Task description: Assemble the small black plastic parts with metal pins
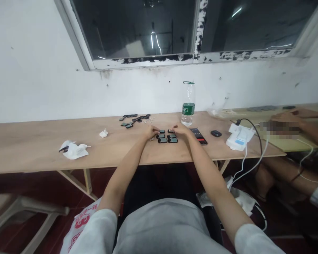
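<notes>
Both my arms reach out over a long wooden table (37,148). My left hand (151,132) and my right hand (180,129) rest on either side of a small cluster of dark flat rectangular pieces (166,137) laid in two short rows. The fingers of each hand curl down onto the top pieces of the cluster; whether they pinch one is too small to tell. A second loose group of similar dark pieces (134,120) lies further back to the left, near the wall.
A clear water bottle (188,106) with a green label stands behind my right hand. A phone (198,136), a small black oval object (216,133), a white device with cables (240,138) and crumpled tissues (73,149) lie around. Another person's hands (288,118) work at the right.
</notes>
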{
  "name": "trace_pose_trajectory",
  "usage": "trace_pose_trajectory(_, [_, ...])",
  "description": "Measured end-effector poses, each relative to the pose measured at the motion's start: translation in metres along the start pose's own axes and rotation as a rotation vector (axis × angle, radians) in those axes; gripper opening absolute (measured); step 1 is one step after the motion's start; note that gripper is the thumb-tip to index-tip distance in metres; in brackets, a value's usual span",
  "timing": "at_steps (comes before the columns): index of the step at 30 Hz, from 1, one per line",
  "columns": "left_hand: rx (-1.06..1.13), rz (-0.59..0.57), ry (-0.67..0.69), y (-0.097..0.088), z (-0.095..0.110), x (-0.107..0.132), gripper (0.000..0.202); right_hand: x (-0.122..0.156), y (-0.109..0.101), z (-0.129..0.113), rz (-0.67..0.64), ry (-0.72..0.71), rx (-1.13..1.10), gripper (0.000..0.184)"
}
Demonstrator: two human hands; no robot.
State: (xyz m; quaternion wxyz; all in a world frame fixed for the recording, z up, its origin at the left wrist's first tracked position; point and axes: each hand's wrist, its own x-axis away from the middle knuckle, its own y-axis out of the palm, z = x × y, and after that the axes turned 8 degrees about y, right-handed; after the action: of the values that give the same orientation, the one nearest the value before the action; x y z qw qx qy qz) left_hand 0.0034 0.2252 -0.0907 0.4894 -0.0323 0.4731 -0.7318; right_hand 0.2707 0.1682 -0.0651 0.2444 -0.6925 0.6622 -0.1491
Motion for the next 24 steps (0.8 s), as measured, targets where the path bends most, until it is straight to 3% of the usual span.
trace_pose_trajectory(3, [0.029, -0.015, 0.035, 0.000, 0.003, 0.000, 0.012, 0.002, -0.010, 0.006, -0.114, -0.026, 0.053, 0.001])
trace_pose_trajectory(5, [0.055, -0.003, 0.073, -0.001, 0.003, 0.001, 0.015, 0.002, -0.015, 0.009, -0.159, -0.025, 0.089, 0.008])
trace_pose_trajectory(10, [0.045, 0.178, 0.042, -0.015, -0.004, 0.009, 0.022, -0.001, -0.025, 0.019, -0.214, 0.022, 0.182, 0.021])
trace_pose_trajectory(12, [0.048, 0.185, 0.029, -0.024, -0.005, 0.015, 0.026, 0.000, -0.026, 0.020, -0.218, 0.029, 0.199, 0.021])
trace_pose_trajectory(16, [0.086, 0.070, 0.135, -0.031, 0.007, 0.024, 0.037, 0.006, -0.023, 0.013, -0.193, 0.002, 0.167, 0.027])
trace_pose_trajectory(19, [0.062, -0.071, 0.226, -0.025, 0.024, 0.023, 0.042, 0.009, -0.021, 0.005, -0.172, -0.105, 0.095, 0.048])
trace_pose_trajectory(22, [0.028, -0.237, 0.247, -0.016, 0.036, 0.021, 0.040, 0.010, -0.022, 0.000, -0.265, -0.135, 0.112, 0.073])
trace_pose_trajectory(24, [0.012, -0.290, 0.243, -0.014, 0.039, 0.021, 0.039, 0.010, -0.023, 0.000, -0.317, -0.110, 0.137, 0.075])
